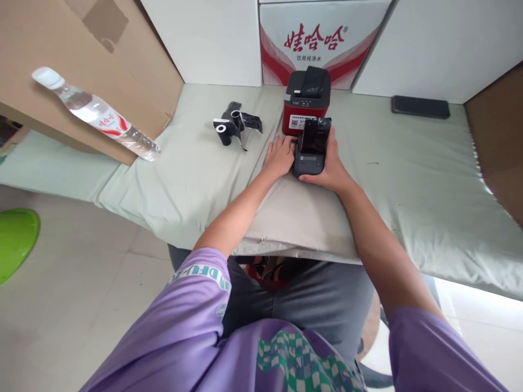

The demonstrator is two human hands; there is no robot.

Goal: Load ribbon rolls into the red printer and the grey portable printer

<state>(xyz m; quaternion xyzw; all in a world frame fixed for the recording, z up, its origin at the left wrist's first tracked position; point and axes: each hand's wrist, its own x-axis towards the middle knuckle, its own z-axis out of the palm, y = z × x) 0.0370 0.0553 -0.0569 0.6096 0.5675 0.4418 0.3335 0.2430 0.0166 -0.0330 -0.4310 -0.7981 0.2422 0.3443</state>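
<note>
A small dark portable printer (308, 164) stands on the cloth-covered surface, a glossy black strip (316, 136) rising from its top. My right hand (333, 166) is wrapped around its right side, thumb across the front near the bottom. My left hand (281, 154) lies on the cloth at the printer's left side, fingers stretched out and fingertips close to it; whether they touch it I cannot tell. Directly behind is a larger red and black printer (294, 111) with a black strip (314, 81) on its top. Left of my hands lie several black rolls and strips (235, 124).
A water bottle (108, 121) leans against a cardboard box (134, 71) on the left. White cartons (306, 16) line the back. A black phone-like slab (420, 107) lies at the back right. Another brown box (500, 136) borders the right side. A green stool (16, 239) is on the floor.
</note>
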